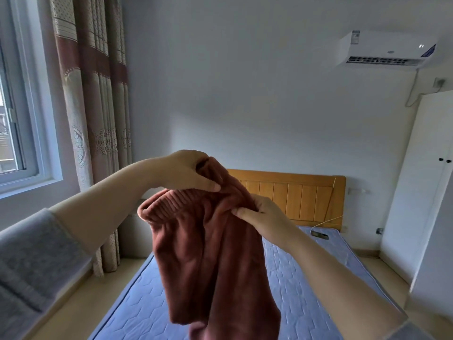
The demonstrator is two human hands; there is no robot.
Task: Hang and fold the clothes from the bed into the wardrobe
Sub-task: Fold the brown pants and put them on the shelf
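From the head camera, both hands are raised in front of the chest and hold a rust-brown fleece garment (pixel 210 253) up in the air over the bed (pixel 294 266). The left hand (pixel 188 171) is uppermost: its fingers curl over the top fold of the cloth and the thumb presses in from below, so a bunch of fabric is pinched between them. Just below and to the right of that grip, the right hand (pixel 259 217) pinches another gather of the same cloth, thumb on the near side and fingers tucked behind it. The two grips sit close together, nearly touching.

To the left of the left hand's grip, a ribbed band (pixel 159 204) of the garment bulges out in a loop. Beneath both grips the rest of the cloth hangs straight down in heavy folds, and its lower end runs out of the bottom of the frame, so it cannot be told whether it touches the mattress.

Behind the right hand's grip stands the wooden headboard (pixel 294 192). Far to the right of the hands is a white wardrobe (pixel 416 192), doors closed, and above it an air conditioner (pixel 384 49) on the wall. Left of the grips hang the curtain (pixel 98 94) and the window (pixel 22 119). Grey sleeves (pixel 31 261) are pushed back on both forearms.
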